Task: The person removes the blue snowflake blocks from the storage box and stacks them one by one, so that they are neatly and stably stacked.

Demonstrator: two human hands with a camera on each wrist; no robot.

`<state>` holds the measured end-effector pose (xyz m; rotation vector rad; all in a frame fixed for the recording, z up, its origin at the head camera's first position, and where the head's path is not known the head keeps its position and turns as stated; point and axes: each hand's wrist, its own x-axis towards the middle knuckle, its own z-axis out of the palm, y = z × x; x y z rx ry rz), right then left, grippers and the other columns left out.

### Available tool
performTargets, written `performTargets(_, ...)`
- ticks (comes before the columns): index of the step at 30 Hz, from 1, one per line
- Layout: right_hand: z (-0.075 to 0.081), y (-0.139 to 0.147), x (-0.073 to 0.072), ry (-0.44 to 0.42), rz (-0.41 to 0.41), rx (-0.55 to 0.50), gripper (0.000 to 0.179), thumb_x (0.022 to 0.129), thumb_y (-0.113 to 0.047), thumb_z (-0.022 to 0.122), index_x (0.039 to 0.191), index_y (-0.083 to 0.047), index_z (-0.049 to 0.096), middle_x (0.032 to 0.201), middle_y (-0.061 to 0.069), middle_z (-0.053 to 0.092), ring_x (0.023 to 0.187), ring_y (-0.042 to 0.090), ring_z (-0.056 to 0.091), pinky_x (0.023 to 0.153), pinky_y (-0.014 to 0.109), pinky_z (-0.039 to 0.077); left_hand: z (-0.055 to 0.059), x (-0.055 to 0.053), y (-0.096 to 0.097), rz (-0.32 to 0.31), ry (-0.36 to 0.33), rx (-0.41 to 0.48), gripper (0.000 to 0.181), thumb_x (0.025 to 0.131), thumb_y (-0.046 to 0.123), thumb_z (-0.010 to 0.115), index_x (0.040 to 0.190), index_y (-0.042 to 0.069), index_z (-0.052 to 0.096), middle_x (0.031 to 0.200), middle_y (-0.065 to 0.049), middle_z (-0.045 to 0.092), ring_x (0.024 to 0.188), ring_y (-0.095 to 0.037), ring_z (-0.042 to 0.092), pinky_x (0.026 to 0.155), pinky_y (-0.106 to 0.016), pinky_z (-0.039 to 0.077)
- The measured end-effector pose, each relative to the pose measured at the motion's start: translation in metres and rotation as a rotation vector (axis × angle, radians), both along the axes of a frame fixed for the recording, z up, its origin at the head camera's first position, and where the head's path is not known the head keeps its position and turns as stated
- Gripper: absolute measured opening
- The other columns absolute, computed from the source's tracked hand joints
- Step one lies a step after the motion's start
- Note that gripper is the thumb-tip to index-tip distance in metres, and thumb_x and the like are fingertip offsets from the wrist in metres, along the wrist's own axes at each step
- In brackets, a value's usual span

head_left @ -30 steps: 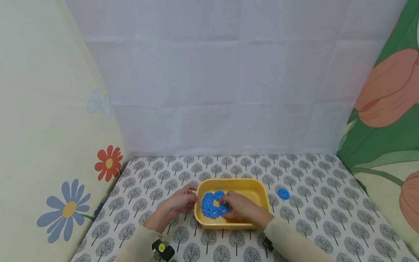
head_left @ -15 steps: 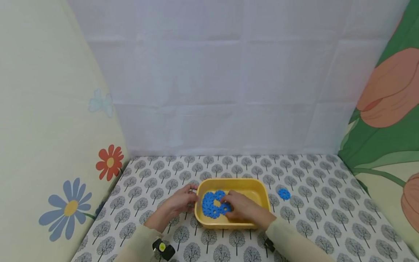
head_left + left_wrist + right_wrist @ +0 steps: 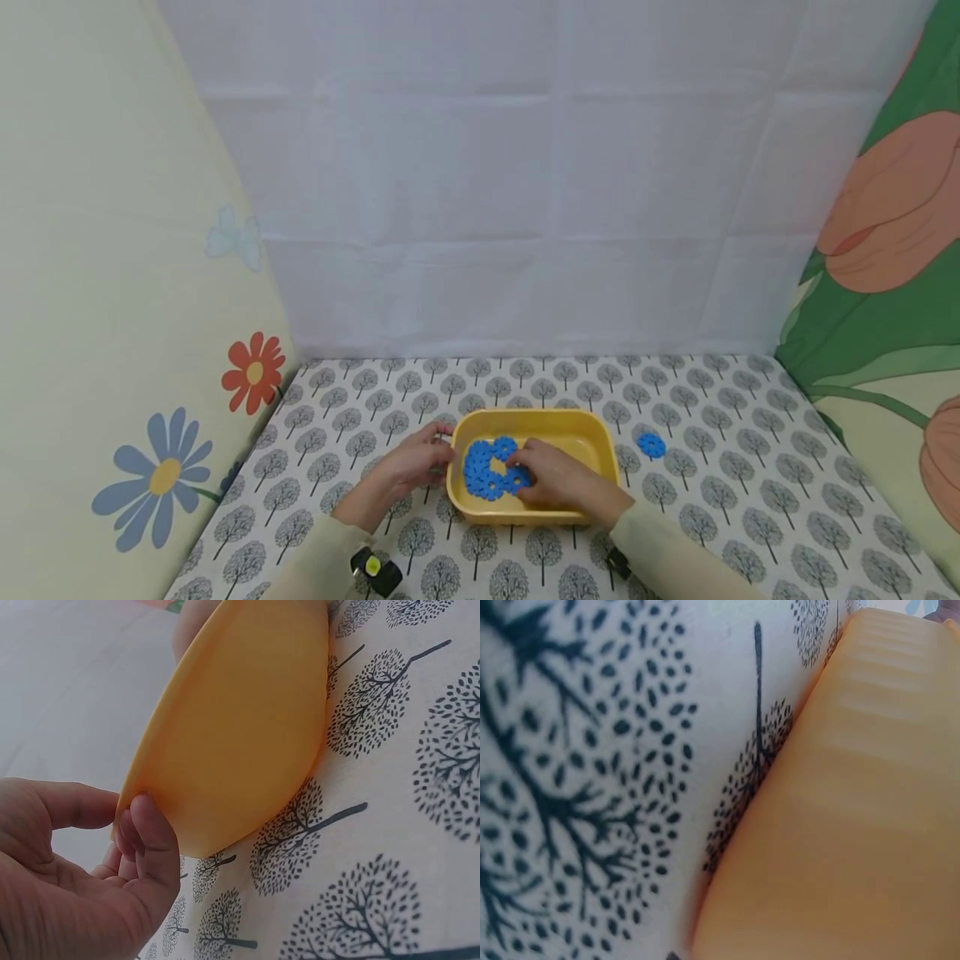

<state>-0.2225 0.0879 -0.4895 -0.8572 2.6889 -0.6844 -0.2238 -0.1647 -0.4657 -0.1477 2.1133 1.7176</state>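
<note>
A yellow plastic tray [image 3: 525,516] sits on the cloth, with several blue notched discs [image 3: 480,473] heaped in its left half. At the tray's left end, my left hand [image 3: 412,463] holds the rim. The left wrist view shows the thumb and fingers of that hand [image 3: 90,877] pinching the edge of the tray [image 3: 240,727]. Over the tray's middle, my right hand [image 3: 553,477] reaches in with curled fingers around a blue disc [image 3: 517,478] at the heap's right side. Its fingertips are partly hidden. Only the tray's outer wall [image 3: 870,817] fills the right wrist view, without the hand's fingers.
One loose blue disc [image 3: 651,445] lies on the tree-print cloth [image 3: 720,492] to the right of the tray. A white curtain [image 3: 487,208] closes off the back. Flower-painted panels [image 3: 165,477] stand at both sides.
Both hands, the tray and the discs keep almost the same places. The whole head view has shifted very slightly.
</note>
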Motion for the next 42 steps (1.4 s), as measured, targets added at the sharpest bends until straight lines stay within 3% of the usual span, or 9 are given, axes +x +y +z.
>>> performTargets(11, 0.002, 0.002, 0.002, 0.015, 0.019, -0.03, 0.042, 0.084, -0.016, 0.078, 0.125, -0.011, 0.069, 0.103, -0.004, 0.053, 0.08, 0.005, 0.047, 0.07, 0.02, 0.046, 0.002, 0.001, 0.001, 0.016, -0.016, 0.009, 0.043, 0.088, 0.0, 0.06, 0.13, 0.002, 0.048, 0.098, -0.015, 0.059, 0.076, -0.024, 0.058, 0.064, -0.034, 0.051)
performTargets(22, 0.004, 0.002, -0.001, -0.027, 0.022, -0.036, 0.046, 0.084, -0.016, 0.079, 0.128, -0.007, 0.068, 0.104, -0.003, 0.054, 0.082, 0.004, 0.047, 0.071, 0.02, 0.046, 0.005, 0.001, 0.0, 0.002, -0.015, 0.011, 0.043, 0.09, 0.001, 0.059, 0.131, 0.001, 0.047, 0.098, -0.015, 0.057, 0.075, -0.023, 0.056, 0.064, -0.033, 0.05)
performTargets(31, 0.007, 0.006, 0.001, -0.085, -0.052, -0.125, 0.05, 0.081, -0.018, 0.08, 0.128, -0.008, 0.068, 0.102, -0.005, 0.057, 0.085, 0.007, 0.053, 0.074, 0.02, 0.051, 0.004, 0.001, 0.0, -0.003, -0.018, 0.004, 0.043, 0.089, 0.001, 0.059, 0.131, 0.002, 0.046, 0.097, -0.014, 0.057, 0.076, -0.023, 0.057, 0.063, -0.033, 0.051)
performTargets(42, 0.023, 0.029, 0.002, 0.032, -0.054, -0.166, 0.051, 0.085, -0.018, 0.078, 0.13, -0.001, 0.063, 0.1, -0.002, 0.057, 0.085, 0.01, 0.052, 0.073, 0.024, 0.05, -0.002, -0.001, 0.0, 0.009, -0.007, 0.017, 0.041, 0.09, 0.001, 0.058, 0.13, 0.002, 0.047, 0.096, -0.015, 0.057, 0.074, -0.023, 0.057, 0.062, -0.033, 0.05)
